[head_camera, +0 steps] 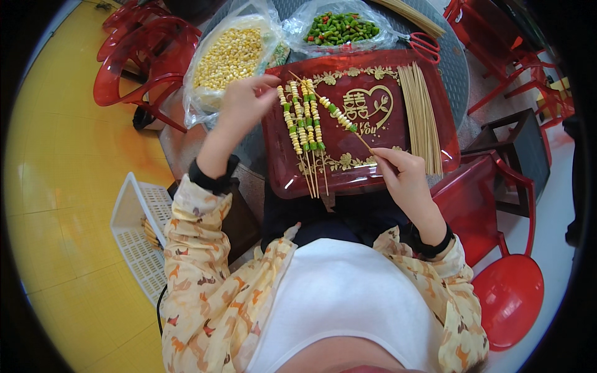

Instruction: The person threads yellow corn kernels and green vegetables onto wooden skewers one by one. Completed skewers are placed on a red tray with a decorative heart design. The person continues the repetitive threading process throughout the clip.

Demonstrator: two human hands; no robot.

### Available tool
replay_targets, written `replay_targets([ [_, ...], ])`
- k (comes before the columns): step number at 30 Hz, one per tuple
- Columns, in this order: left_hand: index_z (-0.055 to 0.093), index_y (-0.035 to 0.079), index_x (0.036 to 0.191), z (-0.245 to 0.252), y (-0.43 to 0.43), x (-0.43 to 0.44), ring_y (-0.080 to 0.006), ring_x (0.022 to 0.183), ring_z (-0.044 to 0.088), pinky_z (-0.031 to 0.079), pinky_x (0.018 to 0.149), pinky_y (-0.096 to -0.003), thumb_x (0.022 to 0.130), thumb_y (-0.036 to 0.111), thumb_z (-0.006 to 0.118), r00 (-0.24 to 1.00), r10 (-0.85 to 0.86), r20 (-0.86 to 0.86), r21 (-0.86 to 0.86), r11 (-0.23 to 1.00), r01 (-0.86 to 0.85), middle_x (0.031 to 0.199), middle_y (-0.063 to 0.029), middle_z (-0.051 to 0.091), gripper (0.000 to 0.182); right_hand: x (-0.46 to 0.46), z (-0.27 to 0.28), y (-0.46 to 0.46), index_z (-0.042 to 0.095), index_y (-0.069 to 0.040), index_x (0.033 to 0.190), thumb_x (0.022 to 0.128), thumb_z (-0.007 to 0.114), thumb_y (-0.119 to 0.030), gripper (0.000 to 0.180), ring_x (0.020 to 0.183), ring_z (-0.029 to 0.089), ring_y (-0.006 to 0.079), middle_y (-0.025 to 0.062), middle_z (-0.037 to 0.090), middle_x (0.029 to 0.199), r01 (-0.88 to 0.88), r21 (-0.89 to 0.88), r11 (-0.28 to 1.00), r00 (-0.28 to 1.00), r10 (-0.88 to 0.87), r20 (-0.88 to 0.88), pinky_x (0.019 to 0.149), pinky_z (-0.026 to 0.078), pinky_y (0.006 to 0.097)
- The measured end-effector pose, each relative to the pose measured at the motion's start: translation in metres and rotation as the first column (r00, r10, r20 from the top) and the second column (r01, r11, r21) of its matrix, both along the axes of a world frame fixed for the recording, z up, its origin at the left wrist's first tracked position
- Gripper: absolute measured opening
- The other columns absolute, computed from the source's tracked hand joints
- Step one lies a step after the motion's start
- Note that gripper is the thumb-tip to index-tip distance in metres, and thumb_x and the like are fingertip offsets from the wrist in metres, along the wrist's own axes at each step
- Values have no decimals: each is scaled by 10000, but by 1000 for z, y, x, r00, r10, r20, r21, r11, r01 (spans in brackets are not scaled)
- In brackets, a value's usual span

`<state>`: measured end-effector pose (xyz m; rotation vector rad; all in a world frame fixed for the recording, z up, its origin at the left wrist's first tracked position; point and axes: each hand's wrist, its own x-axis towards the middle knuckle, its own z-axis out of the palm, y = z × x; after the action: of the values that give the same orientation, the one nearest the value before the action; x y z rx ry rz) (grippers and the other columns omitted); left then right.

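My right hand pinches the bare lower end of a bamboo skewer that slants across the tray. White-yellow corn kernels and green pieces are threaded along that skewer, and its pointed tip is bare at the upper left. Over the tray's upper-left edge, beside the bag of corn kernels, is my left hand. Its fingers are curled and slightly blurred, so whether they hold a kernel cannot be seen. Several filled skewers lie side by side on the red tray, their bare ends towards me.
A bundle of bare bamboo skewers lies on the tray's right side. Behind it are a bag of cut green vegetables, red-handled scissors and more sticks on the round table. Red chairs and a white basket stand around.
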<state>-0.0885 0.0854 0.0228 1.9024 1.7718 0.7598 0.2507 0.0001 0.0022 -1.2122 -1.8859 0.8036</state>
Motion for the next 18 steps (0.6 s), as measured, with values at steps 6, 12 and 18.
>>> replay_targets([
  [6, 794, 72, 975, 8, 49, -70, -352, 977, 685, 523, 918, -437, 803, 160, 726, 861, 151, -486, 269, 963, -17, 990, -177, 743, 205, 4, 1, -2, 734, 43, 1045, 893, 684, 24, 161, 677, 691, 241, 177, 707, 799, -5, -4, 1000, 1000, 5, 22, 609, 504, 308],
  [12, 800, 74, 928, -18, 76, -78, -355, 959, 668, 515, 928, -435, 793, 150, 719, 850, 29, -527, 281, 949, 142, 964, -158, 740, 175, 2, 3, -2, 736, 39, 1045, 891, 686, 20, 163, 687, 697, 253, 182, 712, 812, -15, 7, 1000, 1000, 15, 23, 619, 512, 315],
  [18, 781, 23, 866, -31, 93, -76, -356, 905, 691, 533, 862, -426, 782, 133, 738, 845, 59, -531, 218, 973, 69, 909, -182, 737, 145, 3, 3, -2, 737, 36, 1045, 890, 688, 17, 163, 692, 698, 255, 182, 714, 815, -9, 2, 1000, 1000, 9, 16, 621, 512, 312],
])
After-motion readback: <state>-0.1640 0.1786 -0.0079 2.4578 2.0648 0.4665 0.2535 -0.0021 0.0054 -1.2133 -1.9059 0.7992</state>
